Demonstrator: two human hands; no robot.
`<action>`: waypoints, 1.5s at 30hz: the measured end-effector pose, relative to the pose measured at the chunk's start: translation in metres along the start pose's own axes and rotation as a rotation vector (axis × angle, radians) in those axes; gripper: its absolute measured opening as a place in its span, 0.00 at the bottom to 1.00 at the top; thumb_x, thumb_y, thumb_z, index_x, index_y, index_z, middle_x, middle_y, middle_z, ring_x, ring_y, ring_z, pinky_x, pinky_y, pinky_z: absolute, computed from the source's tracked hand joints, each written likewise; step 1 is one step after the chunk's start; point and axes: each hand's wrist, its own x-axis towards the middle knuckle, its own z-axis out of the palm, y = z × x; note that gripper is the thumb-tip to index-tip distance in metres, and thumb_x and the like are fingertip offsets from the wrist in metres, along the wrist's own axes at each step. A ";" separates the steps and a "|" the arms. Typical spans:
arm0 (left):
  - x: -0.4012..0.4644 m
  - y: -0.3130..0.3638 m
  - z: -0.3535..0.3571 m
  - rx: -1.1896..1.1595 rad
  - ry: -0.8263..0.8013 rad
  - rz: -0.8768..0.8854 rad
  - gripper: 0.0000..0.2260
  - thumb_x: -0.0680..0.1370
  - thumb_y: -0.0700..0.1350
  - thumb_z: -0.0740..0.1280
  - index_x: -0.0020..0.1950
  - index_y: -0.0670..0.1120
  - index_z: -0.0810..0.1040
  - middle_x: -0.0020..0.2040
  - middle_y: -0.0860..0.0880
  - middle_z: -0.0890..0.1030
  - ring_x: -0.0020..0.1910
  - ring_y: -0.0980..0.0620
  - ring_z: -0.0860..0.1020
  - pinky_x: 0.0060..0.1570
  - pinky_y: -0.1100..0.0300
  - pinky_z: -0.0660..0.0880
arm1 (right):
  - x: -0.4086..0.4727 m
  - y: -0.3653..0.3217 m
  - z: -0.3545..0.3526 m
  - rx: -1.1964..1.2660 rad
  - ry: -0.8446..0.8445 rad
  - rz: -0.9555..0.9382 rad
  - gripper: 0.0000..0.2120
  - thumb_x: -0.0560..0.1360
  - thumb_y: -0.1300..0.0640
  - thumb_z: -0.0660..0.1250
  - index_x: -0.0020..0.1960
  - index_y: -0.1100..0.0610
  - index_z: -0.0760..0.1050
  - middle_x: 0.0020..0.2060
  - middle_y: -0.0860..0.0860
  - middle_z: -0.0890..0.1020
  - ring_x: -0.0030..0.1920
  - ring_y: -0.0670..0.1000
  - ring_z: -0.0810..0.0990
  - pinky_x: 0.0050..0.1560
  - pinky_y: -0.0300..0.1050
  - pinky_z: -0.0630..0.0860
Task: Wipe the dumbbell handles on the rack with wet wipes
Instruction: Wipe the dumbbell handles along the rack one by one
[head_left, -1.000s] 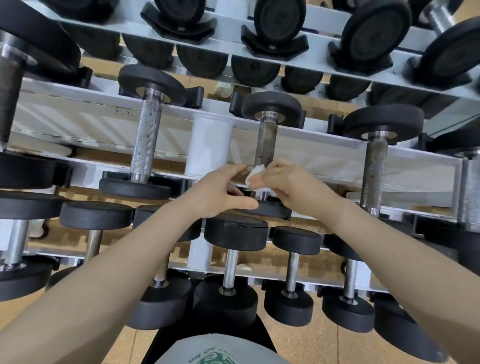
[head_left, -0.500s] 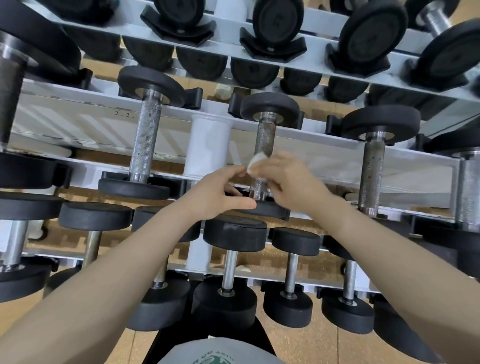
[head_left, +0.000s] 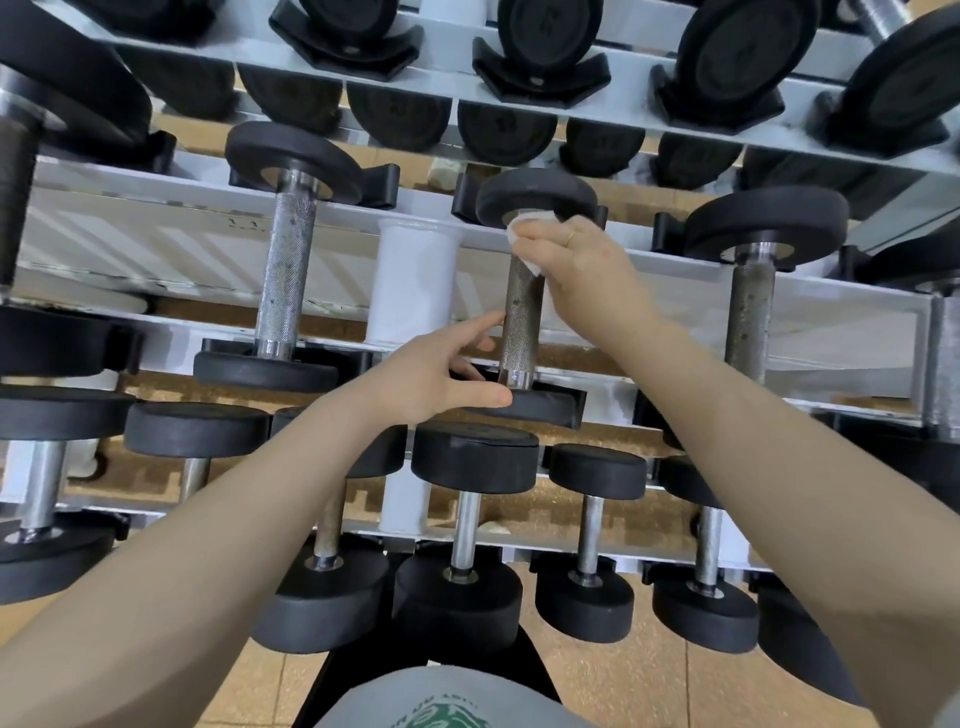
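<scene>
Knurled steel handle (head_left: 521, 317) on mid rack (head_left: 156, 244) is being wiped w/ wet wipe (head_left: 521, 240) gripped at its top by right hand (head_left: 587, 275); left hand (head_left: 441, 376), fingers loosely spread, steadies its lower end; neighbouring handles apparently remain.

Floor (head_left: 623, 691) of tan square tiles with thin dark grout lines; patterned orange-brown flooring (head_left: 519, 364) visible beyond, evenly lit by diffuse overhead light without hard shadows.
</scene>
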 end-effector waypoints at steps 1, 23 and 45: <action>0.000 0.000 0.000 0.009 -0.007 -0.004 0.35 0.72 0.48 0.71 0.72 0.61 0.56 0.63 0.54 0.69 0.51 0.60 0.76 0.58 0.60 0.72 | -0.008 -0.005 0.001 0.058 -0.010 0.016 0.18 0.63 0.75 0.65 0.51 0.65 0.80 0.52 0.60 0.82 0.42 0.63 0.79 0.45 0.55 0.78; 0.005 -0.002 0.000 -0.029 0.013 -0.007 0.34 0.63 0.54 0.74 0.63 0.69 0.60 0.53 0.61 0.75 0.49 0.58 0.79 0.57 0.60 0.74 | -0.048 -0.011 -0.007 0.637 -0.187 0.387 0.11 0.70 0.73 0.63 0.44 0.58 0.77 0.43 0.46 0.78 0.45 0.44 0.75 0.49 0.28 0.68; 0.008 -0.008 0.005 0.065 0.051 0.109 0.39 0.67 0.53 0.74 0.73 0.59 0.58 0.70 0.55 0.68 0.68 0.60 0.67 0.68 0.62 0.61 | -0.026 -0.010 0.014 1.597 -0.343 1.146 0.17 0.77 0.75 0.51 0.61 0.67 0.71 0.47 0.59 0.80 0.42 0.52 0.83 0.43 0.42 0.82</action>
